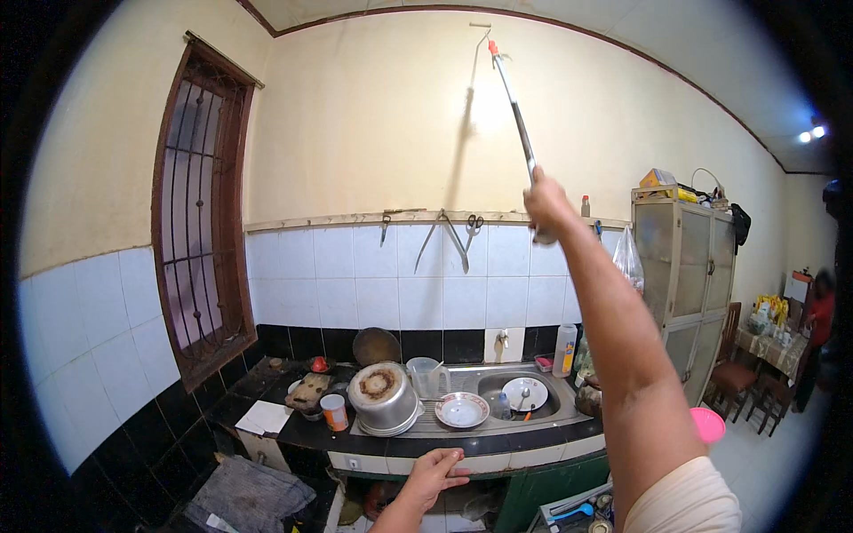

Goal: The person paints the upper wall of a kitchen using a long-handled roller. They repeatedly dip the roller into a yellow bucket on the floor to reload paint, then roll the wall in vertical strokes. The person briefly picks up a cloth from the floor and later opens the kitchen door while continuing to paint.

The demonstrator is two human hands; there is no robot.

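My right hand is raised at the end of my outstretched arm and grips a long metal pole near its lower end. The pole leans up to the left, and a red-orange fitting sits close to its tip. What the tip carries is too small to make out. Behind it, the cream upper wall shows a long slanting shadow. Low in front of the counter edge, my left hand holds nothing, with its fingers slightly apart.
An upturned aluminium pot, a patterned bowl and a plastic measuring jug stand beside the steel sink. Scissors hang from the wooden rail. A tall cabinet stands right; a person is beyond it.
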